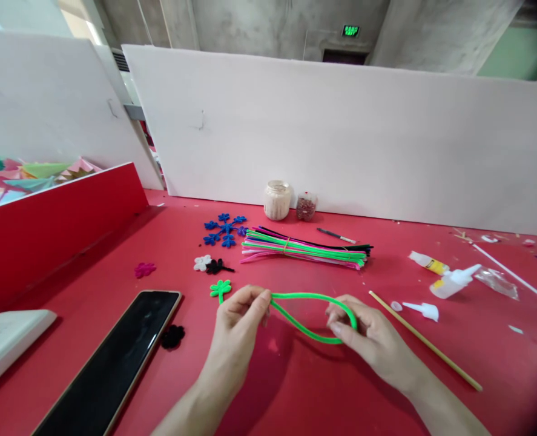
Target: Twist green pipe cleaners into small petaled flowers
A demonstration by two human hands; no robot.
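Observation:
A bright green pipe cleaner [311,297] is bent into a long loop just above the red table [295,387]. My left hand [241,321] pinches the loop's left end between thumb and fingers. My right hand [363,333] is closed round the bend at the loop's right end. A small green pipe-cleaner flower [220,289] lies just left of my left hand. A bundle of coloured pipe cleaners [304,248] lies behind the loop.
A dark phone [114,363] lies at the left, with a black flower [172,336] beside it. Blue [225,230], white [201,263] and pink [144,269] flowers lie further back. Two jars [277,200] stand by the white board. Glue bottles [454,281] and a wooden stick [425,340] lie to the right.

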